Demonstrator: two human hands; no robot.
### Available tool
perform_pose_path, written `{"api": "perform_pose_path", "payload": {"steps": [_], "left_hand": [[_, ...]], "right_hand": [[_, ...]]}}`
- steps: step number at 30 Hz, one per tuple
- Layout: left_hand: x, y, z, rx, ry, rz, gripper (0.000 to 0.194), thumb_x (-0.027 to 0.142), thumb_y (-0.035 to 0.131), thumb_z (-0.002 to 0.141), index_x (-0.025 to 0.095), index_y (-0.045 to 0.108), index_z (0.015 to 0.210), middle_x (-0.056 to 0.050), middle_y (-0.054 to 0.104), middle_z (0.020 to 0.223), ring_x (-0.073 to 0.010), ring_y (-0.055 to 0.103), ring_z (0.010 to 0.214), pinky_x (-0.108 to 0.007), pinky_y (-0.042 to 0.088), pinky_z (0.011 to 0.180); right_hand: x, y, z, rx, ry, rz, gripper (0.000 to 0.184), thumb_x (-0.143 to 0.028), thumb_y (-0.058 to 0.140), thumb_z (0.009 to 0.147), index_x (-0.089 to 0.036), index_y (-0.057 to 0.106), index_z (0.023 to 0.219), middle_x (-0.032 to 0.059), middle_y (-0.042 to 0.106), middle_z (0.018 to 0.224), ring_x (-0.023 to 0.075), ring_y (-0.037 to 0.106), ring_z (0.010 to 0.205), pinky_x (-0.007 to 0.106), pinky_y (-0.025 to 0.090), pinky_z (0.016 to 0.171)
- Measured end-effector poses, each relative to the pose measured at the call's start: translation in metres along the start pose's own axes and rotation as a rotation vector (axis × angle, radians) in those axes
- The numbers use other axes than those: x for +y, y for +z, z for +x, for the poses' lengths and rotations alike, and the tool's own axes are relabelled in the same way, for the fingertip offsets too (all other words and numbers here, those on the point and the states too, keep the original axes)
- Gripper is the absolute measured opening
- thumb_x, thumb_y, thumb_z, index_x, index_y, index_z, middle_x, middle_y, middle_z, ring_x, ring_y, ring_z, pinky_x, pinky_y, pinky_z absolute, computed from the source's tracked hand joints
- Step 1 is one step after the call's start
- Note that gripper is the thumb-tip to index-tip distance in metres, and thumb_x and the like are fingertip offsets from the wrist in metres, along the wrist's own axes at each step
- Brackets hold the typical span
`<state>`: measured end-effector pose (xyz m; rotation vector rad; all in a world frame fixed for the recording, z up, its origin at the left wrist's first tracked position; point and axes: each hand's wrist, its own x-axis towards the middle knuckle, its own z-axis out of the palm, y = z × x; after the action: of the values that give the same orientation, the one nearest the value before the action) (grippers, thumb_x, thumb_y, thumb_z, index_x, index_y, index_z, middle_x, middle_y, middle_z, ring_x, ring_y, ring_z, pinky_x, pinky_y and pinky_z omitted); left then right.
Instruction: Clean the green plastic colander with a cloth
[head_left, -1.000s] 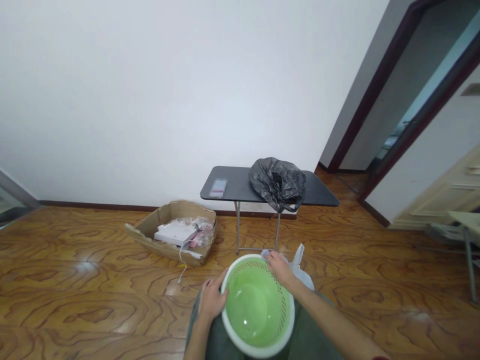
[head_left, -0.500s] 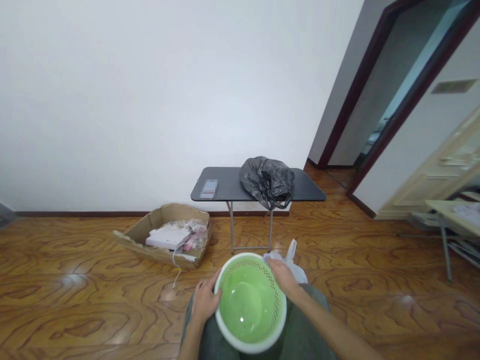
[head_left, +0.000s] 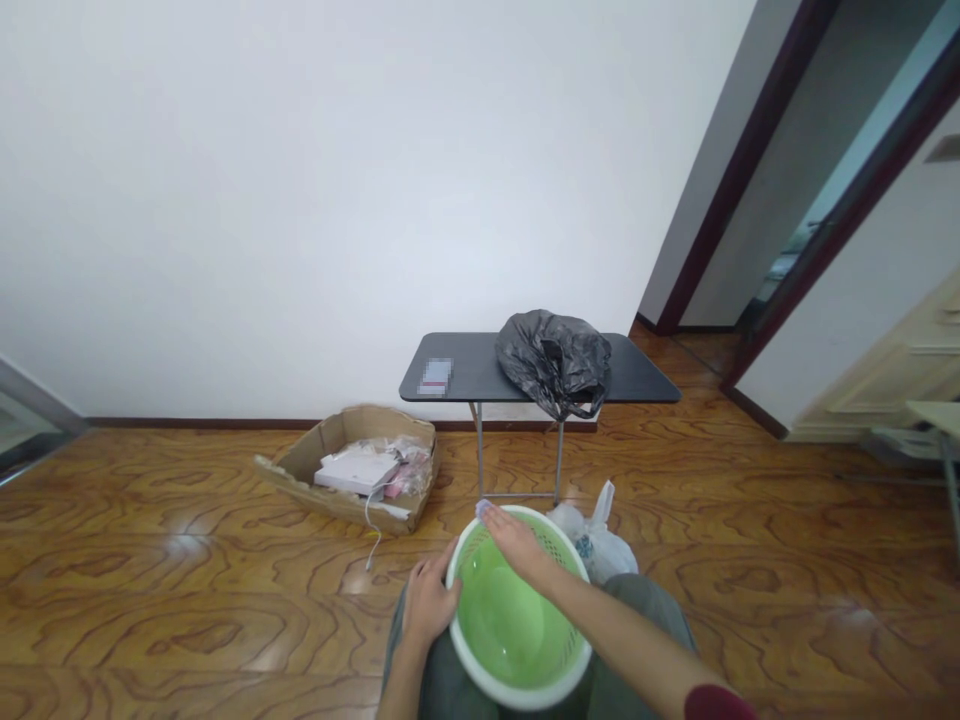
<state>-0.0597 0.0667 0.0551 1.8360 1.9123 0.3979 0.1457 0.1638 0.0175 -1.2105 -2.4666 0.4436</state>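
Observation:
A round basket (head_left: 501, 620), green inside with a white rim and perforated sides, rests on my lap. My left hand (head_left: 430, 598) grips its left rim, thumb over the edge and fingers outside. My right hand (head_left: 514, 543) reaches across the basket to the far left part of the rim. Under its fingertips is a small pale lilac cloth (head_left: 484, 509), pressed against the rim; most of the cloth is hidden by the fingers.
A black folding table (head_left: 480, 365) against the wall bears a black plastic bag (head_left: 555, 360) and a blurred-out flat item (head_left: 436, 376). A torn cardboard box (head_left: 307, 490) with packaging and a white cable lies left. A white plastic bag (head_left: 611, 550) sits on the floor beyond my knee.
My right hand has slid the cloth leftward along the far rim of the basket. My left hand keeps its hold on the left rim. The view swung right, then back left.

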Motion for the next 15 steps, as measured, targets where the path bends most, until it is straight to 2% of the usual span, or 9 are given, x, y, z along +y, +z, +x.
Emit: {"api": "perform_pose_path", "payload": {"steps": [3, 7, 11, 15], "left_hand": [[0.001, 0.001, 0.0, 0.002, 0.007, -0.003, 0.07, 0.013, 0.052, 0.086, 0.032, 0.049, 0.154, -0.003, 0.074, 0.134, -0.0181, 0.065, 0.121, -0.036, 0.031, 0.121], [0.001, 0.002, 0.001, 0.007, 0.016, -0.018, 0.07, 0.014, 0.053, 0.086, 0.032, 0.05, 0.154, -0.002, 0.075, 0.132, -0.0195, 0.065, 0.121, -0.038, 0.032, 0.12], [-0.001, 0.004, 0.002, 0.02, 0.026, -0.021, 0.069, 0.015, 0.052, 0.086, 0.031, 0.051, 0.153, -0.003, 0.075, 0.132, -0.0195, 0.065, 0.122, -0.038, 0.034, 0.118], [0.001, 0.002, 0.002, 0.008, 0.038, 0.007, 0.068, 0.016, 0.051, 0.087, 0.032, 0.05, 0.153, -0.003, 0.077, 0.127, -0.0193, 0.065, 0.12, -0.037, 0.035, 0.116]], "right_hand": [[0.016, -0.004, -0.008, -0.005, -0.041, -0.058, 0.076, 0.012, 0.034, 0.08, -0.014, 0.054, 0.149, 0.0119, 0.052, 0.155, 0.0233, 0.052, 0.144, 0.041, 0.045, 0.123], [0.052, -0.029, -0.033, -0.008, 0.017, -0.146, 0.069, 0.01, 0.034, 0.082, -0.009, 0.059, 0.143, 0.0165, 0.059, 0.149, 0.022, 0.056, 0.14, 0.04, 0.05, 0.118], [0.082, -0.045, -0.085, 0.033, 0.095, -0.157, 0.066, 0.006, 0.037, 0.084, -0.015, 0.062, 0.141, 0.0142, 0.062, 0.148, 0.0212, 0.059, 0.137, 0.042, 0.051, 0.116], [0.088, -0.041, -0.143, 0.039, 0.213, -0.178, 0.062, 0.0, 0.041, 0.087, -0.018, 0.061, 0.143, 0.0132, 0.065, 0.146, 0.0233, 0.062, 0.135, 0.044, 0.053, 0.114]]}}
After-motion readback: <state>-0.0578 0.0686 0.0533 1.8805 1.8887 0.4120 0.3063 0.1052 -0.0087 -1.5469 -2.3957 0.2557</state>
